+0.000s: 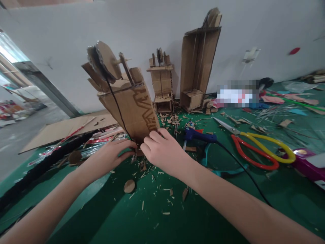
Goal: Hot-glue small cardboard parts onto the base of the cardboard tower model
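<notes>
A cardboard tower [127, 108] leans to the left in front of me, with a corrugated cardboard pulley wheel [109, 61] on a wooden stick axle at its top. From the wheel a black cord [118, 105] runs down the tower's front to its foot. There my left hand [109, 156] pinches with thumb and fingers at the cord's lower end; the exact grip is partly hidden. My right hand [165, 149] is closed around the tower's lower right edge, its fingers curled and close to the left fingertips.
Two more cardboard towers [162, 81] [199, 64] stand against the wall. To the right lie a blue glue gun [200, 135] with its cable and scissors [254, 142] with red and yellow handles. Cardboard scraps and a cardboard disc [129, 186] lie on the green table [142, 223].
</notes>
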`<state>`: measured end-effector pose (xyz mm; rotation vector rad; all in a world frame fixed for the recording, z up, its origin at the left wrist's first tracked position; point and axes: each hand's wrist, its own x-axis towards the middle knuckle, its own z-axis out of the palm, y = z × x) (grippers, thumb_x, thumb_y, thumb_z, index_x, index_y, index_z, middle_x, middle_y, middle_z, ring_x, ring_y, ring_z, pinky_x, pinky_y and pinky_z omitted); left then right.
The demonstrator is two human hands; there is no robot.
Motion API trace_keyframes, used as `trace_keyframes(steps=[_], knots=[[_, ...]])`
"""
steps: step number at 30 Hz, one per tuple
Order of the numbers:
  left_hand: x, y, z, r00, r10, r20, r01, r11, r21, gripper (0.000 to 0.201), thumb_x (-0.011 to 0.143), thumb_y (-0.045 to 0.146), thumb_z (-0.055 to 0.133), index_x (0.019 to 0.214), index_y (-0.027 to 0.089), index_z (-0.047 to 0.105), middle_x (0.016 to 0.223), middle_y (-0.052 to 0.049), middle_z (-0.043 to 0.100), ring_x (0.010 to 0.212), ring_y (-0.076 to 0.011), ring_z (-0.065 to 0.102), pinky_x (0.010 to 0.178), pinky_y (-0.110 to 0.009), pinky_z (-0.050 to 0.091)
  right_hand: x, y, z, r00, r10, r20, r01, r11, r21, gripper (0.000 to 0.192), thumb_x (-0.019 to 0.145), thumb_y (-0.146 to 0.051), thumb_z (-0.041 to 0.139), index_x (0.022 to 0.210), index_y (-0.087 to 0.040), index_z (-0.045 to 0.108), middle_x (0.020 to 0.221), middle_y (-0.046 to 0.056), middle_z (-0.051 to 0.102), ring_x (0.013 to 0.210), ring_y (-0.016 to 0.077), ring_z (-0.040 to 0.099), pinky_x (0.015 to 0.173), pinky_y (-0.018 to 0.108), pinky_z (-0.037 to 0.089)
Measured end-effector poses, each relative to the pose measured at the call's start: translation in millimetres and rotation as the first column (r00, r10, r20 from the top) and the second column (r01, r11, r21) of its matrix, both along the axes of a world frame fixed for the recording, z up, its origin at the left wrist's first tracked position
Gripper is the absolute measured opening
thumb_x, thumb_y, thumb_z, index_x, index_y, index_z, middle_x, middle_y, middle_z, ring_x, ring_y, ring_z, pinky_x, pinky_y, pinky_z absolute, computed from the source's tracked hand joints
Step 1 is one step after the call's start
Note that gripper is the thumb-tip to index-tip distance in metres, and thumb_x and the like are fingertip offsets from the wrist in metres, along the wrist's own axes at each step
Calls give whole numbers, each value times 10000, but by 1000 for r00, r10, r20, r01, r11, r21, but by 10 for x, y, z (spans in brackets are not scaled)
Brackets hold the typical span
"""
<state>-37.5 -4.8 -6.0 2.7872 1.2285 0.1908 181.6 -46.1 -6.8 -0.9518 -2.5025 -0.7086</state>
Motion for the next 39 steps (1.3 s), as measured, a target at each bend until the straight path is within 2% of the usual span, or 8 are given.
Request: trace_keyframes(steps=[5,8,10,14,18,24,33,39], knots=[[4,-29,27,1000,20,19,-20,1000,-1,319,870,431,416,1106,249,528,1091,-40,616,973,-219,575,821,-342,452,-2,-147,-67,998,55,-19,-58,984,-167,128,799,-71,481,799,-147,584,768,53,594,789,200,472,701,332,327],[9,-59,53,998,51,33,-51,999,-4,334,865,418,427,1139,249,515,1139,-46,600,1019,-232,564,863,-361,444,-68,-165,-159,988,31,-155,-77,949,-304,113,830,-186,499,804,-129,593,785,67,606,801,203,497,666,324,358],[0,-54,41,997,66,45,-65,998,-17,344,871,396,413,1176,257,489,1173,-47,584,1044,-235,555,879,-362,437,-129,-160,-202,948,-74,-310,-78,889,-451,201,859,-273,464,862,-122,597,811,77,615,783,198,518,626,317,380],[-40,9,-33,975,173,139,-174,985,-6,368,865,415,401,1180,229,448,1104,-67,615,971,-233,591,805,-334,462,-264,-140,-255,771,-306,-559,-237,676,-697,310,859,-329,415,1049,-134,563,841,82,610,710,169,537,584,299,418],[-46,37,-21,977,191,99,-192,981,-3,282,850,442,417,966,218,543,919,-40,652,837,-221,609,700,-297,456,-361,-121,-315,650,-359,-670,-374,616,-693,427,833,-293,436,1228,-132,465,969,103,573,756,161,541,674,309,457],[15,-24,18,994,106,16,-107,993,48,249,890,344,337,859,203,539,788,-16,611,701,-177,564,609,-257,391,-385,-114,-339,585,-405,-703,-445,564,-695,427,804,-266,474,1210,-135,497,1028,102,555,714,133,541,700,306,476],[66,-91,-118,996,84,35,-89,974,210,253,908,276,288,912,176,520,808,-36,596,727,-184,565,628,-275,386,-377,-54,-293,429,-608,-668,-689,258,-678,463,765,-237,498,1221,-161,490,1106,93,531,570,85,500,410,219,466],[89,-100,-190,993,103,56,-114,955,272,251,912,264,297,871,175,528,783,-34,584,711,-179,559,618,-272,380,-394,-44,-353,372,-614,-697,-742,255,-620,415,760,-210,512,1173,-170,515,1086,87,522,665,116,539,410,204,491]])
